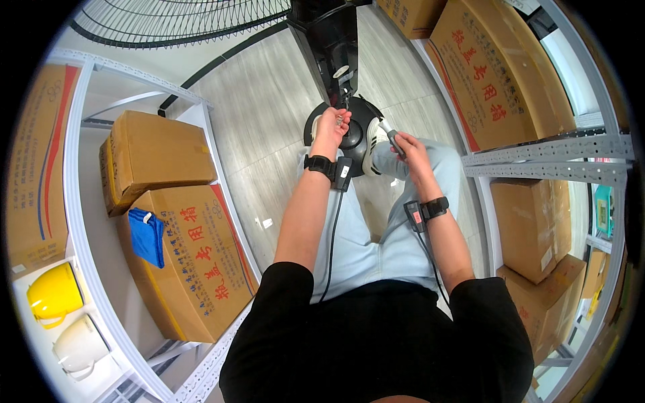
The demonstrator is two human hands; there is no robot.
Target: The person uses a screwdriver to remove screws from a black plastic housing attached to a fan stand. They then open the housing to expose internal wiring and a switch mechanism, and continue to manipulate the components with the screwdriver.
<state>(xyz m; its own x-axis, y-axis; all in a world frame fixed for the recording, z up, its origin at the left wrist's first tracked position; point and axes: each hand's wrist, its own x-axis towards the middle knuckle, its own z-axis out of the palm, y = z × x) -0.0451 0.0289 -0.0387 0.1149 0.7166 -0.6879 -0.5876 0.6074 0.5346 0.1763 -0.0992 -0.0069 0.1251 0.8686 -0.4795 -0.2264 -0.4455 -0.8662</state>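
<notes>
My left hand (329,126) has its fingers closed on a small metal piece at the lower part of a black fan post (321,43), just above the round black base (353,161). My right hand (411,153) grips a grey and white pen-like tool (388,132) to the right of the post, its tip pointing up and left. My sneakered feet stand either side of the base. Each wrist wears a black strapped device with a cable.
The fan's wire grille (168,23) is at top left. Metal shelving with cardboard boxes (188,262) lines both sides. A blue cloth (146,238), a yellow cup (54,293) and a white cup (80,344) are on the left. Grey floor tiles (255,161) lie between.
</notes>
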